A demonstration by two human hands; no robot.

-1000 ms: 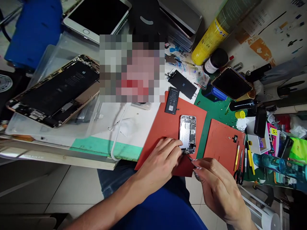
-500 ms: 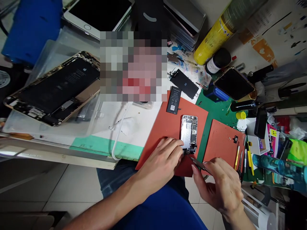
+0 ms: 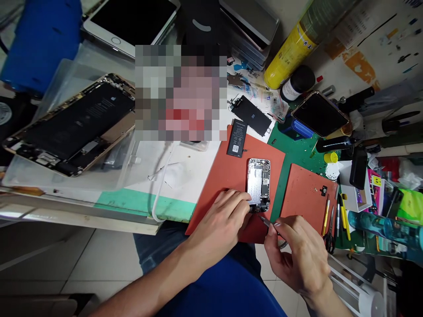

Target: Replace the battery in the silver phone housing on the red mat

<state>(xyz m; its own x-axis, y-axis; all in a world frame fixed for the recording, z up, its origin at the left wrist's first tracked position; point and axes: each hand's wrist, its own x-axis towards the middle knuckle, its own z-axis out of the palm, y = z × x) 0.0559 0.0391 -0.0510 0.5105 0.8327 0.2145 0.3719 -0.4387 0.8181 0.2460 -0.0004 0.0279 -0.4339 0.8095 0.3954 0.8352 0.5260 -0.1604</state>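
An opened phone housing (image 3: pixel 258 185) lies on the red-brown mat (image 3: pixel 211 193), its metal inside and circuit board facing up. My left hand (image 3: pixel 223 218) is closed at the housing's near left corner, fingertips against its edge; the thumb is mostly hidden. In my right hand (image 3: pixel 297 253), the thumb and fingers pinch a slim, pointed grey tool (image 3: pixel 266 222) with a ribbed metal grip. Its tip points at the housing's bottom end, just short of it; I cannot tell its exact kind. A loose black phone battery (image 3: pixel 237 137) lies beyond the housing, to its left.
A detached phone screen (image 3: pixel 251 115) lies behind the battery. On the left sits a larger opened phone (image 3: pixel 72 123). To the right, a second mat (image 3: pixel 306 193) bears a small black part, near pens (image 3: pixel 344 218) and a blue bottle (image 3: pixel 380 229). A yellow spray can (image 3: pixel 287 53) stands behind.
My right hand has drawn its fingers closer around the tool, and the tool's tip has shifted slightly. My left hand stays at the phone housing. The whole view has shifted slightly.
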